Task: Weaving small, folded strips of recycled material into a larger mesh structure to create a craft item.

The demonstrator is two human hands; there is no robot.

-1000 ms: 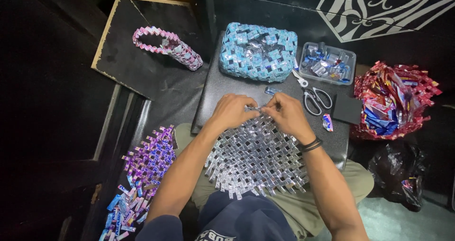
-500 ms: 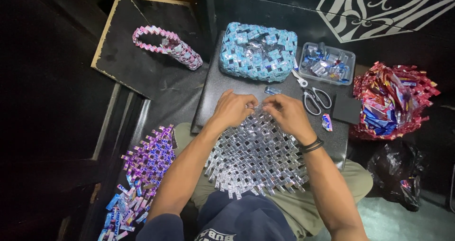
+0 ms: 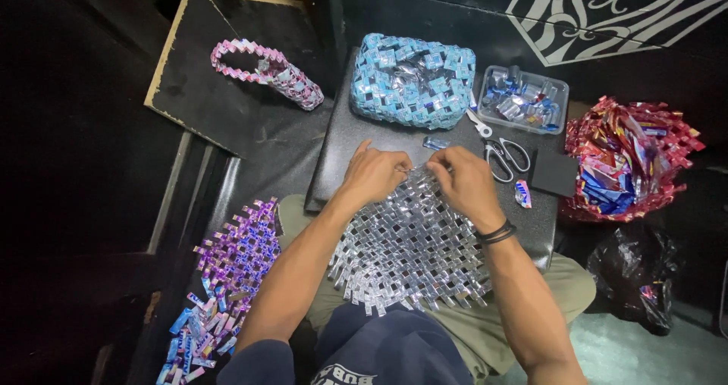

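Note:
A silver woven mat of folded foil strips [image 3: 406,252] lies across my lap and the near edge of a dark board [image 3: 345,146]. My left hand [image 3: 373,174] and my right hand [image 3: 461,180] both pinch the mat's far edge, fingertips nearly meeting around a small silver folded piece. A black band circles my right wrist. The exact piece between the fingers is mostly hidden.
A blue woven bag [image 3: 413,82] sits behind the hands, beside a clear tub of folded pieces [image 3: 525,101]. Scissors [image 3: 506,158], a black square [image 3: 555,174], a red woven basket [image 3: 626,161], a pink woven strip [image 3: 265,70] and a purple woven mat [image 3: 236,252] surround me.
Both hands stay at the mat's far edge with small finger shifts; my view has tipped slightly, so the objects sit a little lower in frame.

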